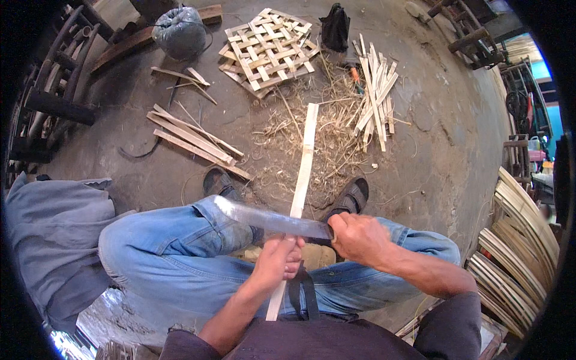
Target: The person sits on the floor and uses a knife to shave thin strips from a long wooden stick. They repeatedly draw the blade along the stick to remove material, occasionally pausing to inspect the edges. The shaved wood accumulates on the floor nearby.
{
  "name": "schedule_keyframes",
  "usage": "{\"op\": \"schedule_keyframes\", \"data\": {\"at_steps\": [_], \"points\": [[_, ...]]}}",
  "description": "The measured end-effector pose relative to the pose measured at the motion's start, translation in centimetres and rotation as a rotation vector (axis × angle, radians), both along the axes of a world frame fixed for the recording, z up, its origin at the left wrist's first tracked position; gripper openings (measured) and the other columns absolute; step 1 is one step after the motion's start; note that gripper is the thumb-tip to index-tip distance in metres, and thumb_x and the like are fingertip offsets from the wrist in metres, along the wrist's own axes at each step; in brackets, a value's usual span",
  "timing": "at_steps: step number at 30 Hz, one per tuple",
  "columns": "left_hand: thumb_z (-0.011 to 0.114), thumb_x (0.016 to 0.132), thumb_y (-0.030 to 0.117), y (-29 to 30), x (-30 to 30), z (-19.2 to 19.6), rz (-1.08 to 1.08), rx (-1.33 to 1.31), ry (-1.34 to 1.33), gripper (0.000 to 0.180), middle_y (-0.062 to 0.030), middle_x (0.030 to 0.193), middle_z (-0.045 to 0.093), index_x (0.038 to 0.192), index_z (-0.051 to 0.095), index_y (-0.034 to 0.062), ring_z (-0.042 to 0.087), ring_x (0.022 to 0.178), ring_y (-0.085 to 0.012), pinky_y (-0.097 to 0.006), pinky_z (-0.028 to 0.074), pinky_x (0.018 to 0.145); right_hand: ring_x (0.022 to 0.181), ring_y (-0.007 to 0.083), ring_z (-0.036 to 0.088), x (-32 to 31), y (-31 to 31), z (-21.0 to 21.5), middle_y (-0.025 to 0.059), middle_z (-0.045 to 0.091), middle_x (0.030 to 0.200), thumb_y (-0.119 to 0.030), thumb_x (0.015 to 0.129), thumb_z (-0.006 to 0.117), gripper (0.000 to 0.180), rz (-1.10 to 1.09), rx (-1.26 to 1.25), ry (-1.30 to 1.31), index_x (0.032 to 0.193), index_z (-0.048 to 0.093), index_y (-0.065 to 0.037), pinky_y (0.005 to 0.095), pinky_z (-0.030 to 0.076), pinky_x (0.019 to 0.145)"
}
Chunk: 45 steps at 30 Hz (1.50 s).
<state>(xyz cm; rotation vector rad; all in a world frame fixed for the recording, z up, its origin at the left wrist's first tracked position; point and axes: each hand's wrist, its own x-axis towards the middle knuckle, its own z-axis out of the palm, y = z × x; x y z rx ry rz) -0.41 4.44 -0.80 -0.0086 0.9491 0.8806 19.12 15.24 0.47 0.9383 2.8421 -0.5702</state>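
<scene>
A long pale split-bamboo strip (305,157) runs from near my waist out over the floor between my feet. My left hand (278,263) is closed around its lower part, close to my body. In my right hand (362,239), fingers wrapped round the handle, is a large machete (270,219). Its broad blade lies crosswise over the strip just beyond my left fist, the tip toward my left knee. The handle is mostly hidden by my fingers. Whether the edge bites into the strip I cannot tell.
Curly shavings (288,135) litter the floor ahead. Beyond them lie woven lattice panels (271,49). Loose strips (375,96) are piled at right, split pieces (195,139) at left. A grey bag (180,33) and a black bag (335,27) stand farther off. Bundled strips (510,270) lean at my right.
</scene>
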Motion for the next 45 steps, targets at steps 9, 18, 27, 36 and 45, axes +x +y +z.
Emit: {"op": "schedule_keyframes", "data": {"at_steps": [9,18,27,36,45], "points": [[0.045,0.102,0.031,-0.3,0.7,0.3,-0.001,-0.051,-0.065,0.019,0.0090,0.066,0.032,0.098,0.048,0.0129,0.028,0.050,-0.0012,-0.018,0.024,0.043,0.064,0.0360,0.065,0.8,3.0,-1.2,0.0140,0.060,0.069,-0.009,0.077,0.064,0.015,-0.102,0.042,-0.067,0.086,0.054,-0.004,0.0465,0.053,0.058],[0.045,0.103,0.034,0.0,1.7,0.3,-0.045,-0.021,-0.121,0.020,0.0095,0.066,0.031,0.097,0.047,0.0146,0.027,0.050,-0.0009,-0.017,0.023,0.043,0.070,0.0387,0.067,1.5,3.1,-1.3,0.0199,0.064,0.075,-0.013,0.080,0.061,0.013,-0.244,-0.066,-0.013,0.082,0.054,-0.003,0.0477,0.054,0.057],[0.043,0.104,0.034,-0.8,1.9,0.8,-0.081,-0.080,-0.125,0.022,0.0088,0.066,0.031,0.096,0.045,0.0137,0.028,0.051,-0.0015,-0.018,0.024,0.043,0.066,0.0357,0.067,1.8,3.0,-1.2,0.0165,0.066,0.075,-0.011,0.080,0.056,0.008,-0.004,0.039,-0.062,0.083,0.056,-0.004,0.0464,0.055,0.057],[0.042,0.102,0.023,-0.9,1.0,0.8,-0.118,-0.047,-0.089,0.021,0.0072,0.072,0.035,0.116,0.049,0.0089,0.030,0.055,-0.0010,-0.017,0.026,0.045,0.070,0.0381,0.066,3.7,4.6,-2.7,0.0175,0.064,0.075,-0.009,0.082,0.054,0.006,-0.010,0.145,-0.099,0.082,0.054,-0.004,0.0481,0.054,0.063],[0.044,0.102,0.024,-2.1,1.0,-1.8,-0.195,0.054,0.234,0.024,0.0061,0.080,0.039,0.118,0.048,0.0056,0.031,0.058,-0.0005,-0.017,0.026,0.047,0.071,0.0363,0.067,1.8,0.0,-0.9,0.0159,0.062,0.078,-0.010,0.082,0.058,0.011,0.032,-0.197,-0.051,0.087,0.051,-0.003,0.0472,0.055,0.063]]}}
